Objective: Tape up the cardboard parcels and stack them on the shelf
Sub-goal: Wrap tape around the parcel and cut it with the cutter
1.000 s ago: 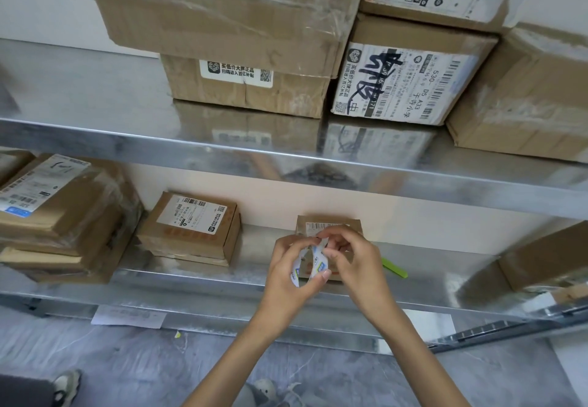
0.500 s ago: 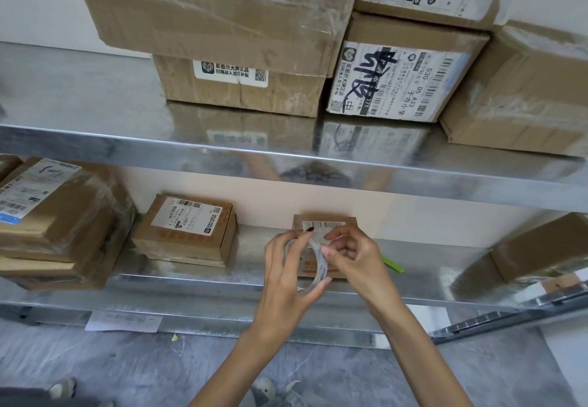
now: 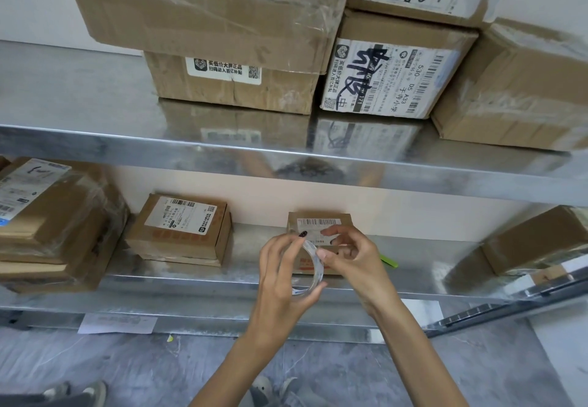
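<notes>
Tape roll (image 3: 313, 266), my left hand (image 3: 283, 276) curled round it, my right hand (image 3: 353, 257) pinching its edge, parcel (image 3: 318, 220) behind on shelf (image 3: 191, 282).

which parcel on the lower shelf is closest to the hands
The small barcode-labelled parcel just behind the left hand and right hand; others sit farther left or right.

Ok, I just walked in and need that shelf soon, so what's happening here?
A person is at the metal shelf, holding a roll of clear tape in the left hand while the right hand pinches at its edge, apparently finding the free end. No strip is pulled out yet. A small labelled parcel sits on its lower level just behind the hands, untouched.
</notes>
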Tool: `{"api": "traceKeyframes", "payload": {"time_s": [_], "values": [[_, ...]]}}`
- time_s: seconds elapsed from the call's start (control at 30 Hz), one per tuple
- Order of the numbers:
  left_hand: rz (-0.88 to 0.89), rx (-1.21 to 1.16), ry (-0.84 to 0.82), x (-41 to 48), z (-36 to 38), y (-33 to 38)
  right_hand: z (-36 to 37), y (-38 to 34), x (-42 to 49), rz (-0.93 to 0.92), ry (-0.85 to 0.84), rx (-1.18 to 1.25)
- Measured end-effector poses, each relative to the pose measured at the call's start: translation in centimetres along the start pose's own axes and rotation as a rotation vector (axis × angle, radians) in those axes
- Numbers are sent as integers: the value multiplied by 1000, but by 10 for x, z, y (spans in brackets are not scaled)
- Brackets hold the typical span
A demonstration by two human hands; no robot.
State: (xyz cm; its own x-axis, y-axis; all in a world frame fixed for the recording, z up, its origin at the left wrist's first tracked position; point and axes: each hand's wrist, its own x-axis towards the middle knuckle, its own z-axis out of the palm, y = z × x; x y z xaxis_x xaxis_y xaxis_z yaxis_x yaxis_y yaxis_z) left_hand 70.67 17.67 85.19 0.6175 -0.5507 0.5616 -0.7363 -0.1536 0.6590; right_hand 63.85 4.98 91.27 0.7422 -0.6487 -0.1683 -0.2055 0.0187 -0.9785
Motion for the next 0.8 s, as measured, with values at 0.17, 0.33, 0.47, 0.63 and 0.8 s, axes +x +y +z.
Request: {"api": "traceKeyframes", "payload": {"time_s": [0.17, 0.33, 0.47, 0.63, 0.8], "values": [[-87, -78, -8, -1, -1, 5, -5, 3, -8, 74, -132, 207], [-98, -106, -17, -2, 1, 7, 1, 6, -11, 154, -228, 340], [-115, -122, -51, -2, 3, 6, 7, 10, -9, 161, -129, 342], [-84, -139, -101, -2, 10, 8, 10, 15, -5, 180, -39, 413], [-194, -282, -240, 2, 12, 9, 6, 19, -4, 111, 15, 436]]}}
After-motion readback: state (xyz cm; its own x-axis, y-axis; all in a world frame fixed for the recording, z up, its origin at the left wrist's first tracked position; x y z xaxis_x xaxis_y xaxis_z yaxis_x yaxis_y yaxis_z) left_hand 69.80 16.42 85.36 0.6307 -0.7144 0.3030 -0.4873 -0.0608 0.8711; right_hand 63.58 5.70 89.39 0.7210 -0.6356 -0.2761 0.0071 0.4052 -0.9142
